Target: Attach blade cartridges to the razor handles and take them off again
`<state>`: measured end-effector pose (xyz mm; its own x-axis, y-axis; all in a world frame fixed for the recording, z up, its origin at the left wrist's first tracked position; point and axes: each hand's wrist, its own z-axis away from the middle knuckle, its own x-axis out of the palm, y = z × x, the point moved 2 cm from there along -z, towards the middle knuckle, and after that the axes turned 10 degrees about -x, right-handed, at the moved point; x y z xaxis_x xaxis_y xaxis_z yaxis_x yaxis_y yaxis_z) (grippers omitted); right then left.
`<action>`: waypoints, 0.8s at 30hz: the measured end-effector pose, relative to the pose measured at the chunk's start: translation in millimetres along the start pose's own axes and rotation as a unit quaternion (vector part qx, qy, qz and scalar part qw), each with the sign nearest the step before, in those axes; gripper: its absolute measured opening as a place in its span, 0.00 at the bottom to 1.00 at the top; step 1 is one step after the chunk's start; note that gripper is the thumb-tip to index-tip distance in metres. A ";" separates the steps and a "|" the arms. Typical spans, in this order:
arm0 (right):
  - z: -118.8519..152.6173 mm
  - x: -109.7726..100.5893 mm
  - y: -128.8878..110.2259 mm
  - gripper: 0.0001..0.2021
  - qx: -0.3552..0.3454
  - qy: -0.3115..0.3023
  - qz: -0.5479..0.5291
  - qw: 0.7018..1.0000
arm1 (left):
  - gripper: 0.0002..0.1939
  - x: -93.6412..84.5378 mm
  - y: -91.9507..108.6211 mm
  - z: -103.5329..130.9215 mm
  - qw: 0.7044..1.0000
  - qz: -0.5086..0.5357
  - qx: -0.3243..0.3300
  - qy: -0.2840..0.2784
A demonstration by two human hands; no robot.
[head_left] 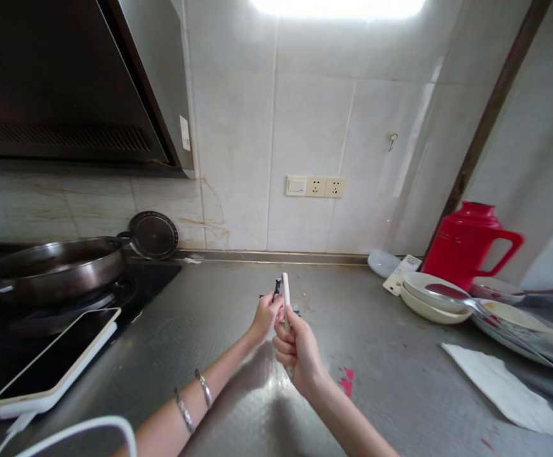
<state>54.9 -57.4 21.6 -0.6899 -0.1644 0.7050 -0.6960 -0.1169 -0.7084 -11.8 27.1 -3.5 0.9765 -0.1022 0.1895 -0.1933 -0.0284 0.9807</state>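
Note:
My two hands are close together above the middle of the grey metal counter (228, 298). My right hand (302, 352) is closed around a slim white stick-like thing (285, 289), held upright with its rounded end pointing up; its kind does not show. Just left of it, the closed fingers of my left hand (265, 317) pinch a small dark piece with a metallic tip (277, 287), too small to name. Another bit of dark material shows behind the right thumb. Where the two held things meet, if they do, is hidden by my fingers.
A steel pan (71, 270) stands on the black stove (162, 279) at left, with a phone on a white power bank (57, 368) in front. To the right are a red thermos jug (461, 244), stacked bowls (428, 311), a plate with utensils and a white paper napkin (505, 387).

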 end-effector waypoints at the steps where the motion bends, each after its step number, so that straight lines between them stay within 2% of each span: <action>1: -0.9 0.3 -0.7 0.20 -0.006 0.005 0.000 1.000 | 0.20 0.1 -1.0 -1.1 1.000 -0.002 0.004 0.001; 4: 1.3 -2.1 6.7 0.21 0.000 0.016 0.003 1.000 | 0.20 -1.2 -6.6 -6.0 1.000 0.007 -0.010 -0.007; 7: 6.2 -6.1 16.1 0.20 0.009 0.000 0.020 1.000 | 0.20 -4.2 -10.2 -9.6 0.999 0.032 -0.022 -0.019; 9: 4.4 -7.1 11.3 0.18 -0.040 -0.013 0.053 0.998 | 0.20 -5.9 -9.5 -9.6 0.998 0.042 -0.034 -0.022; 11: -3.9 -7.1 -5.6 0.16 -0.137 -0.022 0.106 0.985 | 0.20 -6.2 -7.3 -8.4 0.997 0.047 -0.058 -0.032; 14: -26.2 -9.2 -42.1 0.14 -0.269 -0.033 0.214 0.938 | 0.19 -5.5 -2.6 -6.3 0.994 0.053 -0.090 -0.043; 18: -62.5 -24.9 -82.5 0.15 -0.346 -0.044 0.390 0.852 | 0.18 -6.8 1.2 -4.4 0.986 0.080 -0.136 -0.047; 21: -85.8 -45.1 -93.7 0.20 -0.336 -0.026 0.526 0.780 | 0.18 -11.5 0.0 -1.5 0.978 0.111 -0.175 -0.015; 24: -102.2 -65.1 -88.0 0.25 -0.282 -0.027 0.621 0.730 | 0.17 -16.9 -2.8 3.0 0.970 0.137 -0.196 0.030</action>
<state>140.7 63.7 41.5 -0.8607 0.1603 -0.4833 0.4793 0.5753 -0.6628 -28.1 26.0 -9.6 0.8994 0.0057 0.4372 -0.4074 0.3735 0.8334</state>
